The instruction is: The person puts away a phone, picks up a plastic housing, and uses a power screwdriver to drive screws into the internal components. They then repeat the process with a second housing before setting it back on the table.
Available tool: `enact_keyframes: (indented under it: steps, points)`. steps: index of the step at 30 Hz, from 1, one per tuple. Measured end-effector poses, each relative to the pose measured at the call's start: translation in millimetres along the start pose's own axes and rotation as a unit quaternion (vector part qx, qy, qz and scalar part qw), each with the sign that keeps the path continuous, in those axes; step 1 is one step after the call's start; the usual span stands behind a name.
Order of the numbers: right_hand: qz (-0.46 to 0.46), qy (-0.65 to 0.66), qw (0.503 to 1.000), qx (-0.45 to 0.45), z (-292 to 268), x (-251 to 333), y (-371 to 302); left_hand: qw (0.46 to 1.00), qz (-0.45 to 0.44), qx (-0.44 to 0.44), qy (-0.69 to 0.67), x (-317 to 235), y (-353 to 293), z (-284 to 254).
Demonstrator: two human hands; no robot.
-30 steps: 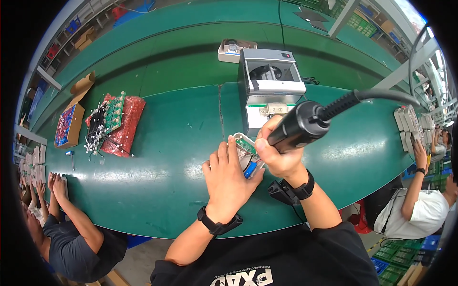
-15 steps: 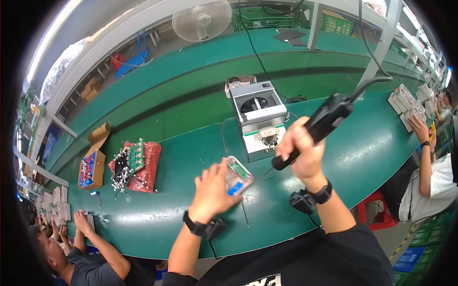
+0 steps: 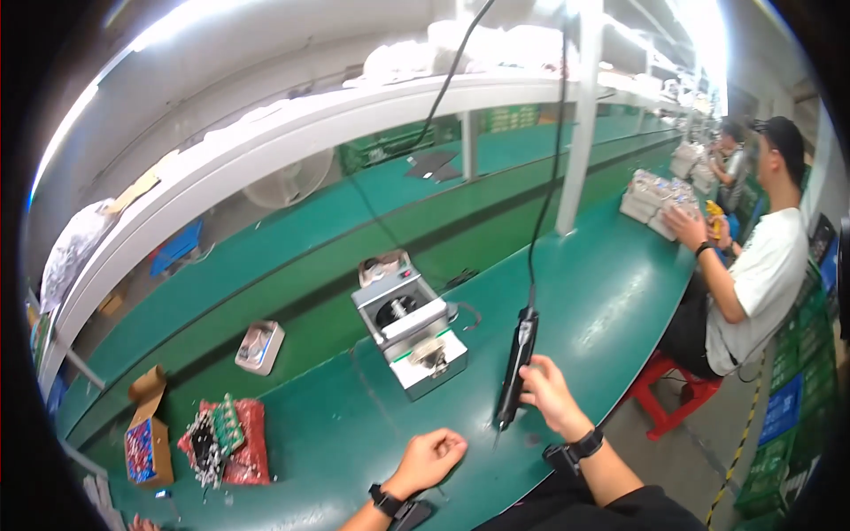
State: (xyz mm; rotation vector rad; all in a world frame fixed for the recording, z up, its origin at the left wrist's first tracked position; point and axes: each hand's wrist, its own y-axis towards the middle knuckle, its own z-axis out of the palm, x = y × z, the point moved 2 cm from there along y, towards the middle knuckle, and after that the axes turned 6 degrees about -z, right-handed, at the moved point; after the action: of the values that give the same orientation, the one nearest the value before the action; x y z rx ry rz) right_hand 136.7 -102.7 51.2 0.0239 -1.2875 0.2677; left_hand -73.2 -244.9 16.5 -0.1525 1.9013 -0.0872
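Observation:
A black electric screwdriver hangs nearly upright on its cord, its thin bit pointing down over the green table. My right hand is at its right side, fingers against the lower part of its body. To the left, my left hand is low over the table with its fingers curled in. What those fingers hold, if anything, is hidden. Beyond both hands stands a grey and white machine with a round black part in its open top. An open, light-coloured case with parts inside lies on the green belt at the left.
Red bubble wrap carries green circuit boards and wired parts. Left of it is a cardboard box of small red and blue pieces. Another case is behind the machine. At right, a co-worker sits by stacked cases.
The view has turned rightward. The screwdriver has swung from tilted to nearly upright. The case under my left hand is gone from there; a similar one now shows on the belt. My left fingers have curled.

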Motion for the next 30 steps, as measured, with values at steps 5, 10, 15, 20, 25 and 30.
enact_keyframes:
  steps: [5,10,15,20,25,30]
  points:
    - [-0.211,-0.224,0.950,-0.047,-43.4,-50.6,-28.1,0.997,0.060,-0.048,0.017,-3.3,-16.4,-4.3]
    - [-0.210,-0.207,0.953,-0.070,-52.2,-52.5,-50.1,0.992,0.087,-0.041,0.079,-50.1,-40.1,-12.8]
    - [-0.244,-0.352,0.898,-0.100,-41.5,-52.1,-75.3,0.988,0.089,-0.022,0.122,-56.2,-45.7,-19.4]
    - [-0.308,-0.503,0.800,-0.115,-30.2,-48.6,-107.8,0.988,0.072,0.013,0.133,-56.1,-40.4,-18.8]
    - [-0.330,-0.450,0.823,-0.108,-42.6,-58.1,-101.8,0.985,0.059,0.007,0.159,-52.9,-43.8,-16.0]
    - [-0.323,-0.370,0.862,-0.126,-53.9,-64.8,-108.4,0.985,0.067,0.008,0.158,-53.1,-47.8,-10.6]
